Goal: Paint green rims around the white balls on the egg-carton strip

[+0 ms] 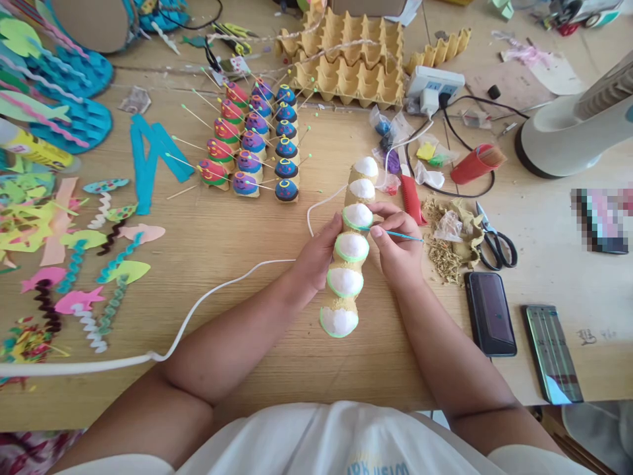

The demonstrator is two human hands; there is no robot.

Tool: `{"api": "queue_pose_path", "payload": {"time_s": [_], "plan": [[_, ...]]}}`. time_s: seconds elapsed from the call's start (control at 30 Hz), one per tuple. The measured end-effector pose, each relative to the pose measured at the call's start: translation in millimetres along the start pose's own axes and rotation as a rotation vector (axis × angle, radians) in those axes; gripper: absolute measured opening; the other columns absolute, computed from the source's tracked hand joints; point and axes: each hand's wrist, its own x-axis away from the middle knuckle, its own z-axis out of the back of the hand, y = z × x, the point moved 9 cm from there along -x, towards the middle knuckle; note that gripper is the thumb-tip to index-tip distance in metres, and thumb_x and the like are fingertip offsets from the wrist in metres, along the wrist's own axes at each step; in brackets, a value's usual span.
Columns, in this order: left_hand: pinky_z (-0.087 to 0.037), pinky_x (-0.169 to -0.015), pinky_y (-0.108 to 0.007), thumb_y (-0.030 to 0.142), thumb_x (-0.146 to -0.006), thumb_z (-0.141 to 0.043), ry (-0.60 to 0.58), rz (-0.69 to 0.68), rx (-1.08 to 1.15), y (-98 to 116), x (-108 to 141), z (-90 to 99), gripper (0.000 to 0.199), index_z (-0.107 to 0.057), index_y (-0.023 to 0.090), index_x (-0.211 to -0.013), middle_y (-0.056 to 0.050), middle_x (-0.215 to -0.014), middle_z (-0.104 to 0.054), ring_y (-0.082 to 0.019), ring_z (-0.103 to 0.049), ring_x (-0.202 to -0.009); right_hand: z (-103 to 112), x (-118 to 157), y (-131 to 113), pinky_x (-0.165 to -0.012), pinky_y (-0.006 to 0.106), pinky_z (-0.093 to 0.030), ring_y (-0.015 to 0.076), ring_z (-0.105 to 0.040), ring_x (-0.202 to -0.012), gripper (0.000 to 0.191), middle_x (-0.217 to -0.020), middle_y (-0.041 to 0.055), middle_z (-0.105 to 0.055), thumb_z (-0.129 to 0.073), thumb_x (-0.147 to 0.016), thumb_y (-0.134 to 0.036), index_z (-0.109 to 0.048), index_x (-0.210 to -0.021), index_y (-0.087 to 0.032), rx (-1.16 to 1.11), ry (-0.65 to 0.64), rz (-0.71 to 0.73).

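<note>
A strip cut from an egg carton (pixel 352 258), with several white-covered domes in a row, is held over the table. Pale green edging runs round the nearer domes; the two farthest are plain white. My left hand (pixel 319 260) grips the strip from its left side. Pinched in my right hand (pixel 399 249) is a thin blue stick (pixel 403 234), its tip at the edge of the third dome from the far end. The right fingers reach behind the strip's right side, where their contact is partly hidden.
Painted egg-carton strips (pixel 251 140) with pins stand beyond, before bare egg trays (pixel 353 59). Paper fish (pixel 82 301) lie left. A white cable (pixel 212 285) crosses the table. Scissors (pixel 497 244), a phone (pixel 489 313), a power strip (pixel 435 80) and a white appliance (pixel 558 135) are right.
</note>
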Motion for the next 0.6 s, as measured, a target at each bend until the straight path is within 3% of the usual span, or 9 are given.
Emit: {"api": "queue_pose_path", "payload": {"time_s": [0.33,0.6], "plan": [[-0.061,-0.082,-0.047,0.081,-0.095,-0.060,-0.014,0.133,0.003,-8,1,1.5,0.057,-0.075,0.034,-0.123,-0.006,-0.085,-0.081,-0.034,-0.080,-0.085,0,0,1,-0.104,0.046,-0.065,0.0228,-0.079,-0.117,0.033,-0.121,0.0004,-0.083,-0.086,-0.091,-0.047,-0.062,-0.080,-0.028,-0.025,0.003,0.012],[-0.059,-0.072,-0.044,0.070,-0.096,-0.068,-0.092,0.177,0.050,-11,4,-5.3,0.042,-0.078,0.032,-0.112,-0.002,-0.061,-0.067,-0.028,-0.073,-0.064,2,-2,0,-0.102,0.047,-0.065,0.0227,-0.079,-0.112,0.035,-0.116,0.0002,-0.083,-0.086,-0.091,-0.050,-0.062,-0.079,-0.028,0.062,0.017,0.000]]}}
